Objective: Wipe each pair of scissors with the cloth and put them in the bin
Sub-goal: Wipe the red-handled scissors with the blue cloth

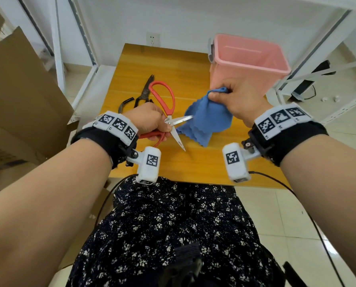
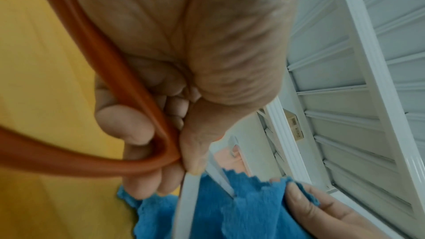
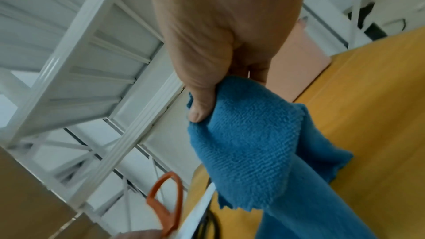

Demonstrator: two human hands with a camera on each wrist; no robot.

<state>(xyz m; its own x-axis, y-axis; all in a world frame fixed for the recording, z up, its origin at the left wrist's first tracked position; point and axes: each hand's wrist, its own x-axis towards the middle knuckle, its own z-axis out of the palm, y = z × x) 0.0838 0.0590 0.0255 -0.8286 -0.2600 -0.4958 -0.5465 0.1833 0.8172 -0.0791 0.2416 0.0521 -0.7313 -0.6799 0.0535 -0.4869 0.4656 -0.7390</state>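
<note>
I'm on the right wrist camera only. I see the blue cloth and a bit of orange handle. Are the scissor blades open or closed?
Observer: Open. In the head view the red-handled scissors have their blades spread, one reaching the blue cloth.
Operator: What's holding them?
Observer: The left hand, with its grip by the pivot and the lower handle loop.
Operator: Anything in the bin yet?
Observer: No scissors show inside the pink bin.
</note>
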